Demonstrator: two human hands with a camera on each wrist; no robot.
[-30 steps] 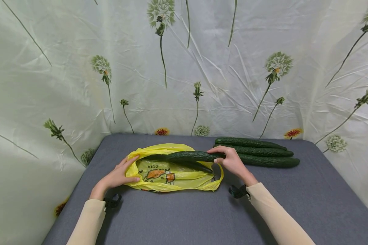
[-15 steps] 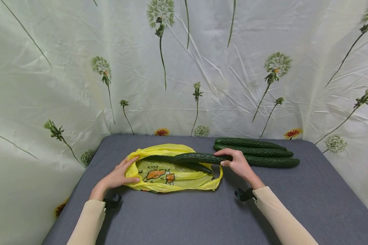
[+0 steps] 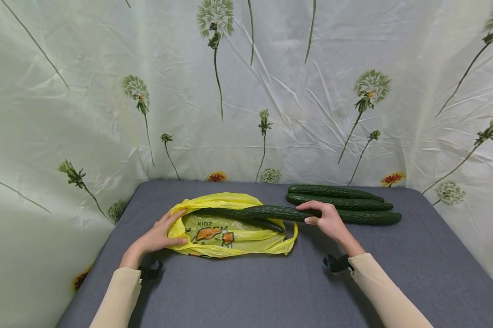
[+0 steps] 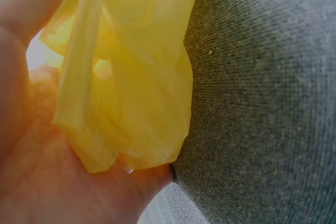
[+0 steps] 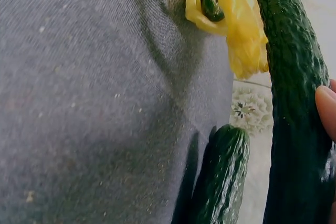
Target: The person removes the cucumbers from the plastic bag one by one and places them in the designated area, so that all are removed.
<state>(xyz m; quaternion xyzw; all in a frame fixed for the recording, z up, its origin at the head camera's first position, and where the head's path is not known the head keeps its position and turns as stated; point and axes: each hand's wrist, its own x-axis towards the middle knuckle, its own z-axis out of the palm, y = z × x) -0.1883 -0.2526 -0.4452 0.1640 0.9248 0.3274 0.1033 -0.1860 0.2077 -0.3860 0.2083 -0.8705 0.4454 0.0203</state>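
A yellow plastic bag (image 3: pixel 226 250) with printed orange figures lies on its side on the grey table. My left hand (image 3: pixel 160 234) is at its left end, thumb and fingers spread along the bag's mouth; in the left wrist view the yellow film (image 4: pixel 142 93) bulges between them. My right hand (image 3: pixel 328 223) grips a long dark green cucumber (image 3: pixel 271 212) from above near its right part. That cucumber's left part overlaps the bag's opening. Another cucumber (image 3: pixel 273 225) lies inside the bag, its end showing near the handle loop in the right wrist view.
Three more cucumbers (image 3: pixel 338 202) lie side by side at the table's back right, just behind my right hand. The grey cloth-covered table (image 3: pixel 246 291) meets a pale curtain (image 3: pixel 246 91) with dandelion prints along its back and sides.
My right hand has moved to the right, drawing its cucumber rightward across the bag's opening. The bag's right handle has shifted slightly. My left hand has kept its place.
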